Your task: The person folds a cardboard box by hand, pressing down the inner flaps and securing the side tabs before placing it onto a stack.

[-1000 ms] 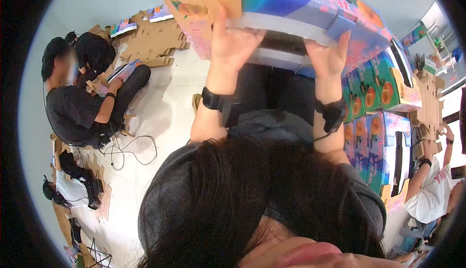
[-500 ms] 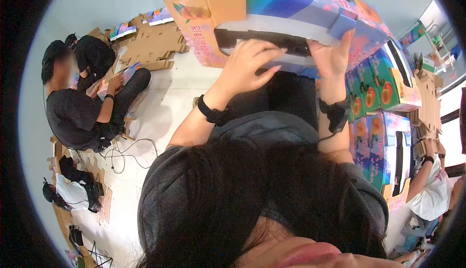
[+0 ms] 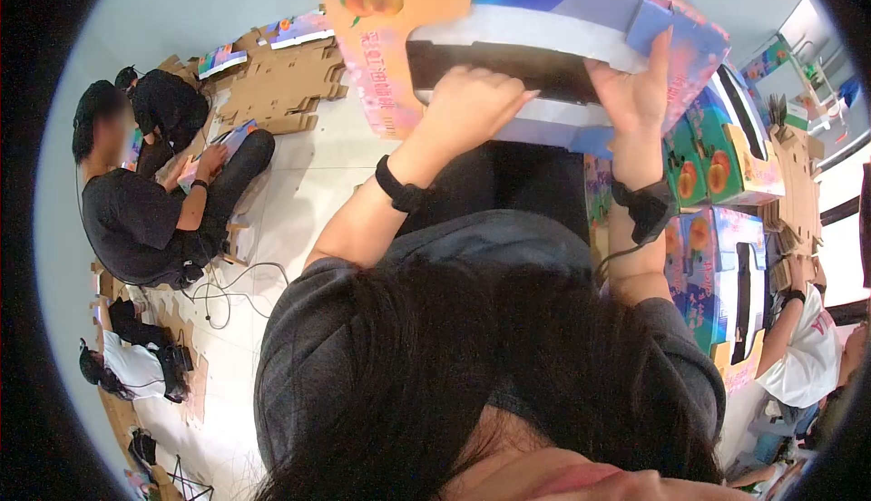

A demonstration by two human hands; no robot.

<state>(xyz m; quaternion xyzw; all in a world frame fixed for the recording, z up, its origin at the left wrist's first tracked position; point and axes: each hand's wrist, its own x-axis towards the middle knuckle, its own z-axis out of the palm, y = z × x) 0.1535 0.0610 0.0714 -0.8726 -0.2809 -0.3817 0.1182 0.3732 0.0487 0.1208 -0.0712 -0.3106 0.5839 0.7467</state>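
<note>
One printed carton [image 3: 544, 34] reaches the view's top edge, with open floor [image 3: 308, 152] between it and one seated person [image 3: 136, 215] at left. Two hands meet it: the right hand [image 3: 635, 97] supports it, grip spread open; the left hand [image 3: 476, 107] curls its grip closed at one dark slot [image 3: 535, 70].

Both forearms reach forward from bent elbows. The left hand [image 3: 476, 102] angles inward at the wrist, its back up, fingers curled under and thumb pointing toward the other side. The right hand [image 3: 635, 93] is turned palm up above a nearly upright forearm, thumb raised and spread outward; its fingers seem to bend inward, though their tips are partly hidden.
</note>
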